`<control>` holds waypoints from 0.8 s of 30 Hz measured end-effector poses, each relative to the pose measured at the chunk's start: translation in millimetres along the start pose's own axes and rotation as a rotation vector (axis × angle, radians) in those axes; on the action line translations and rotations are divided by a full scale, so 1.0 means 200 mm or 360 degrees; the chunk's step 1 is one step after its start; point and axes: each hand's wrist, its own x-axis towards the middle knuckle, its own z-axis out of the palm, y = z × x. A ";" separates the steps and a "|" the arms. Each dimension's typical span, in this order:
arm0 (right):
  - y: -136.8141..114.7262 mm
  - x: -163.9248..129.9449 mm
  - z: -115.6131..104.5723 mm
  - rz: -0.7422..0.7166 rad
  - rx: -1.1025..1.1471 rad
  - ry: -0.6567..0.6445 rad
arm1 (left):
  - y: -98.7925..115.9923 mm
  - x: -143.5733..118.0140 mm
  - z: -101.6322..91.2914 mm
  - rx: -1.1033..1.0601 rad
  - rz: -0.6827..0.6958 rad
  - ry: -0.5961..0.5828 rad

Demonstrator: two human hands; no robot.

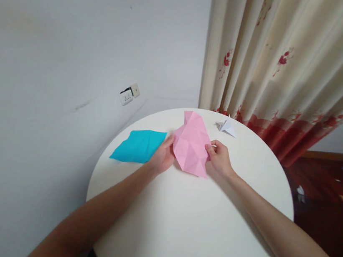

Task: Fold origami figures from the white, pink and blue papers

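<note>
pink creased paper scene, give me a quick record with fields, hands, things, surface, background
left hand: left hand grips the left edge of the creased pink paper sheet
right hand: right hand pinches its right edge with the fingers
nearby: creased turquoise paper sheet lies flat to the left; small folded white paper figure behind
surface: round white table
background: floral cream curtain, wall socket

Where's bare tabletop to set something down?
Biggest bare patch: the near half of the round table, between the forearms and below the pink paper. The right edge is also bare. The far side is crowded: blue paper, both hands, white folded paper.
</note>
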 end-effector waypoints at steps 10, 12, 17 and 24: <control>-0.03 -0.02 -0.01 0.0304 0.0378 -0.0112 | 0.03 -0.01 -0.02 0.0360 -0.0124 -0.0323; -0.04 -0.01 -0.01 0.0329 0.0397 -0.0125 | 0.01 -0.02 -0.01 0.0471 -0.0103 -0.0364; -0.03 -0.02 -0.01 0.0365 0.0408 -0.0138 | -0.05 -0.03 -0.03 0.0683 -0.0071 -0.0305; -0.01 0.01 -0.03 0.0244 0.0212 -0.0013 | -0.06 0.00 -0.03 0.0680 0.0097 0.0011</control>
